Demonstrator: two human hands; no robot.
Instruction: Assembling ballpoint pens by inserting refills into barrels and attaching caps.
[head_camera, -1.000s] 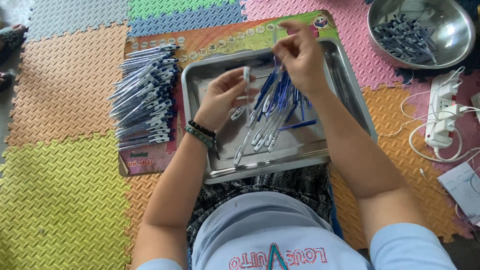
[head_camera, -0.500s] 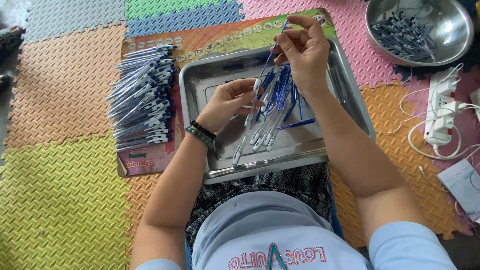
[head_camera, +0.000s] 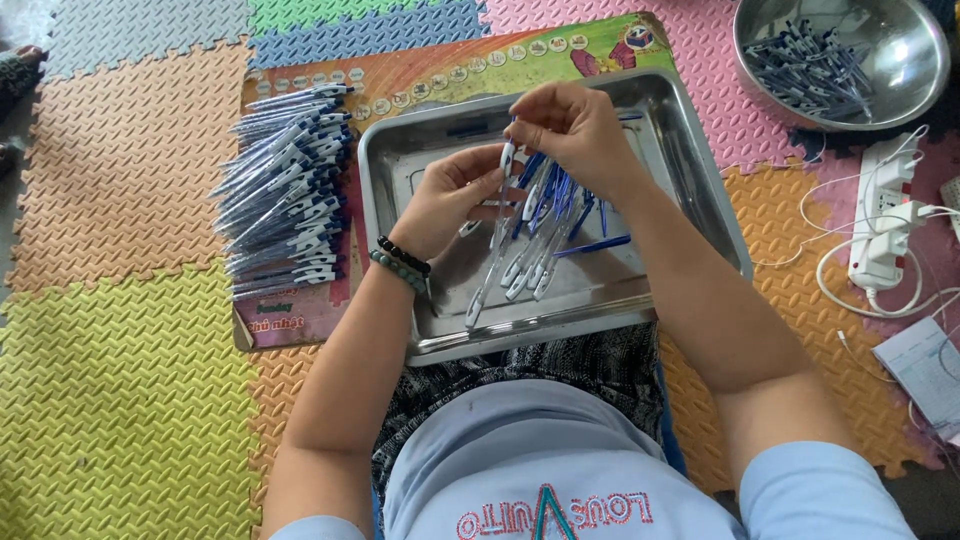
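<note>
Pen sits over middle of steel tray, your left hand pinching barrel, right hand pinching top end. Keep barrel steady, push cap end straight down, don't twist. Finished pile lies beside tray's left edge.
</note>
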